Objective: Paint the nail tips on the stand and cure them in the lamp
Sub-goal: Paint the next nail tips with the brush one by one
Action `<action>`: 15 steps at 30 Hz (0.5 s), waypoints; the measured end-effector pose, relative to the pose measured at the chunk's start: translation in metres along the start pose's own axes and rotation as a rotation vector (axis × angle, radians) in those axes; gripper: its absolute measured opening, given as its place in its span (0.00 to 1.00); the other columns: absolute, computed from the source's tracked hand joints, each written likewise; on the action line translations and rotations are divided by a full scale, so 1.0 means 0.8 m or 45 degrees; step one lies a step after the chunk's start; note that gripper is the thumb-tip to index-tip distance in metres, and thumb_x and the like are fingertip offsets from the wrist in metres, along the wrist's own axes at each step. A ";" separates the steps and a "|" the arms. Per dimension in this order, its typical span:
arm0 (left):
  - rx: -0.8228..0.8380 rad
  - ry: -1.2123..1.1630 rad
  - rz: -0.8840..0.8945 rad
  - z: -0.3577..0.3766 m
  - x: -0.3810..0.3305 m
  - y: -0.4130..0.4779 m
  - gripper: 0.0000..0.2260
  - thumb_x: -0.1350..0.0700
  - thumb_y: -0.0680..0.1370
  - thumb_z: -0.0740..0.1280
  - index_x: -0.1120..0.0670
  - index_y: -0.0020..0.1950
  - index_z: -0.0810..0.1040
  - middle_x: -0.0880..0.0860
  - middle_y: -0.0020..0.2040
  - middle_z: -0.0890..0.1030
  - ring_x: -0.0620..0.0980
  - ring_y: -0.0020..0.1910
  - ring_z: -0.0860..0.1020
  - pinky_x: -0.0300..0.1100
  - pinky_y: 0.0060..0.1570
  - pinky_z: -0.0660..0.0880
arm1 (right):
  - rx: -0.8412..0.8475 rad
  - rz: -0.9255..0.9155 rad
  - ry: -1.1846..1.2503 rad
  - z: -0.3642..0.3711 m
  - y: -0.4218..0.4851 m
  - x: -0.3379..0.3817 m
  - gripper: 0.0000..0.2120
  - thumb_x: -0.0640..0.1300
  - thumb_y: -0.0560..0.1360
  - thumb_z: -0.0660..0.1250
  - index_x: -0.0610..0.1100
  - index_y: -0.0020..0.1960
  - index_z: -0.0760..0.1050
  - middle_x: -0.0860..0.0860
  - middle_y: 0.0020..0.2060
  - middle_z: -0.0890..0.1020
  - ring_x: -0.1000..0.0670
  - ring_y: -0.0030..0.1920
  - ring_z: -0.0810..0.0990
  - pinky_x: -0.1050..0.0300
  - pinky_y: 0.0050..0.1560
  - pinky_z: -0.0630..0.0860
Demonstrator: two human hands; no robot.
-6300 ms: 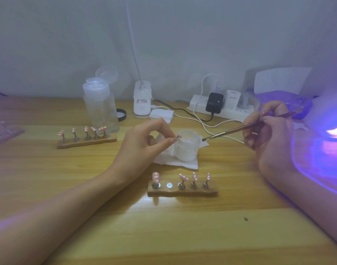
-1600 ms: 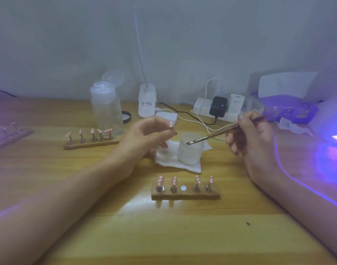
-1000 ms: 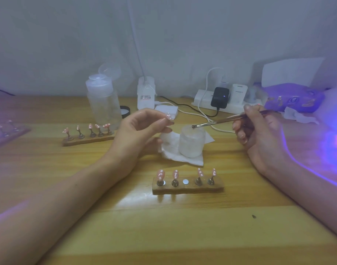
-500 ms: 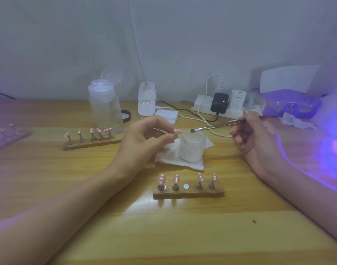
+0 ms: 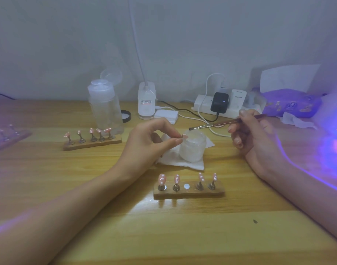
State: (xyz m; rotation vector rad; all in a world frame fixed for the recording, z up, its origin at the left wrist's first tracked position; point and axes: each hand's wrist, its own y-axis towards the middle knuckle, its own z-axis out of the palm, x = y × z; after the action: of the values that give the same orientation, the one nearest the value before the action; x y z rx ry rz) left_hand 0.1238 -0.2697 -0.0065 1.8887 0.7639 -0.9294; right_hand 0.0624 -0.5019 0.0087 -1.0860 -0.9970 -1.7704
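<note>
A wooden stand (image 5: 188, 193) lies in front of me with several pink nail tips on metal pegs and one bare middle socket (image 5: 186, 186). My left hand (image 5: 150, 144) pinches a small pink nail tip (image 5: 184, 136) between thumb and fingertip, just left of a frosted jar (image 5: 192, 148). My right hand (image 5: 253, 134) grips a thin brush (image 5: 217, 124) whose tip hovers above the jar. The curing lamp (image 5: 335, 136) glows violet at the right edge, mostly out of view.
A second stand (image 5: 92, 142) with nail tips sits at the left. Behind are a clear pump bottle (image 5: 104, 108), a white lamp base (image 5: 146, 101), cotton pads (image 5: 166, 114), a power strip (image 5: 223, 106) with cables and a purple wipes pack (image 5: 291, 103). A tissue (image 5: 175, 159) lies under the jar.
The nail tip from the stand's middle peg is now in my left hand; the second peg has its tip back. The brush tip rose from the jar and hovers above it.
</note>
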 end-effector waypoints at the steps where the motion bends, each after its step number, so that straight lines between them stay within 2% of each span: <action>1: 0.001 0.005 0.004 0.000 0.000 0.000 0.04 0.56 0.74 0.76 0.53 0.41 0.82 0.43 0.42 0.83 0.44 0.27 0.72 0.41 0.29 0.75 | 0.012 -0.005 -0.009 0.000 0.000 0.000 0.09 0.51 0.73 0.67 0.51 0.39 0.68 0.51 0.29 0.82 0.55 0.23 0.72 0.66 0.24 0.67; 7: 0.007 0.051 0.038 0.001 0.000 0.001 0.06 0.58 0.75 0.75 0.51 0.40 0.81 0.41 0.41 0.82 0.46 0.28 0.71 0.44 0.29 0.73 | 0.080 -0.037 -0.075 0.002 -0.001 -0.002 0.11 0.50 0.75 0.66 0.50 0.36 0.70 0.48 0.30 0.82 0.53 0.23 0.71 0.65 0.25 0.67; 11: 0.000 0.087 0.056 0.000 0.000 -0.001 0.06 0.57 0.75 0.75 0.52 0.40 0.80 0.40 0.34 0.79 0.49 0.26 0.69 0.42 0.29 0.70 | 0.031 -0.034 -0.131 0.000 0.001 -0.004 0.14 0.43 0.82 0.62 0.48 0.37 0.67 0.48 0.28 0.81 0.53 0.22 0.69 0.65 0.24 0.65; 15: -0.008 0.127 0.116 0.000 -0.002 0.000 0.06 0.58 0.75 0.75 0.52 0.40 0.80 0.45 0.40 0.81 0.57 0.28 0.70 0.48 0.31 0.70 | 0.039 -0.064 -0.087 -0.002 0.001 -0.003 0.13 0.46 0.79 0.64 0.50 0.36 0.69 0.48 0.29 0.82 0.53 0.23 0.69 0.65 0.25 0.65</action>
State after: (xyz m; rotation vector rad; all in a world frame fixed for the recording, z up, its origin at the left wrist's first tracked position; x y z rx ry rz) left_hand 0.1228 -0.2700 -0.0050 1.9594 0.7320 -0.7809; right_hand 0.0633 -0.5030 0.0062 -1.1175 -1.0982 -1.7620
